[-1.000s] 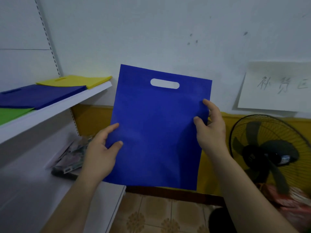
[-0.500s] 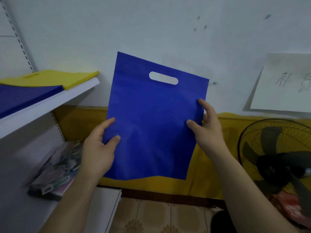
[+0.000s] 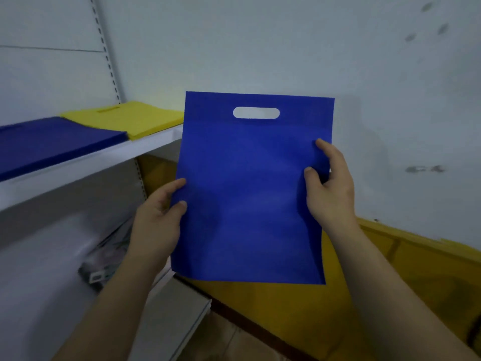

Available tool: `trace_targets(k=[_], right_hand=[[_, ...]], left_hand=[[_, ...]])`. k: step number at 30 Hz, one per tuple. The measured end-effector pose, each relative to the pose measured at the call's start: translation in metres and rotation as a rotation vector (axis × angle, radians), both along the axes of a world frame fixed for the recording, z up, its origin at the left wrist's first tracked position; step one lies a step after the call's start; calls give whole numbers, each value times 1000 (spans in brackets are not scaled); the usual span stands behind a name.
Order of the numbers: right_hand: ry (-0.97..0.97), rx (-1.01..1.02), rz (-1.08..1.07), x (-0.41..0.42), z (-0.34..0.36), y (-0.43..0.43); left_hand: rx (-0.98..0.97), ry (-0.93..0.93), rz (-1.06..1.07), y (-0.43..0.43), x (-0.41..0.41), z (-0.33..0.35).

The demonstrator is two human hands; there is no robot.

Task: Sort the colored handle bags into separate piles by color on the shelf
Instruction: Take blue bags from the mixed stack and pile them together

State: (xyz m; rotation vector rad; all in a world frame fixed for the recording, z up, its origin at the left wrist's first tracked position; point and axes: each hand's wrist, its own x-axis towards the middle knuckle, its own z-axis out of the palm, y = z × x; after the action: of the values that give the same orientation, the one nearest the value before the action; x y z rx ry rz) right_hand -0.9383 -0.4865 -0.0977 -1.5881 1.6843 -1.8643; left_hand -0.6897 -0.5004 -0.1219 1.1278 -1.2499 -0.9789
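— Blue handle bag point(image 3: 250, 188), whereabouts?
— Hangs upright in mid-air, just off the right end of the upper shelf point(image 3: 86, 162), cut-out handle uppermost.
— Left hand point(image 3: 156, 220)?
— Pinches the bag's left edge low down, thumb on the front face.
— Right hand point(image 3: 330, 188)?
— Grips the right edge higher up, thumb and one finger on the front, remaining fingers hidden behind the fabric.
— And on the upper shelf?
— Blue pile point(image 3: 52, 142) lying flat along the front edge, running out of view to the left; yellow pile point(image 3: 130, 118) just beside it at the right end, toward the back edge. Edges meeting.
— Further down?
— Blurred packets point(image 3: 104, 267) on the lower shelf point(image 3: 39, 269), beside the left forearm; too smeared to identify.
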Motion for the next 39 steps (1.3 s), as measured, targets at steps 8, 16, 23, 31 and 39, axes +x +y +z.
trace_targets(k=[8,16,23,31,39], right_hand=[[-6,-45,272,68,24,-96],[8,-10,587,191,62,-181],[38,60,792,279,89,-244],[312,203,926,354,107,-304],[1103,308,904,379,99,-335]], left_hand=[[-28,-46,169,-10,68,24],[-30,-489,571,-12,160,58],[-37,-849,827,-24,212,79],[199,-984,708,-37,234,77],[354,-1093,625,-44,230,75]])
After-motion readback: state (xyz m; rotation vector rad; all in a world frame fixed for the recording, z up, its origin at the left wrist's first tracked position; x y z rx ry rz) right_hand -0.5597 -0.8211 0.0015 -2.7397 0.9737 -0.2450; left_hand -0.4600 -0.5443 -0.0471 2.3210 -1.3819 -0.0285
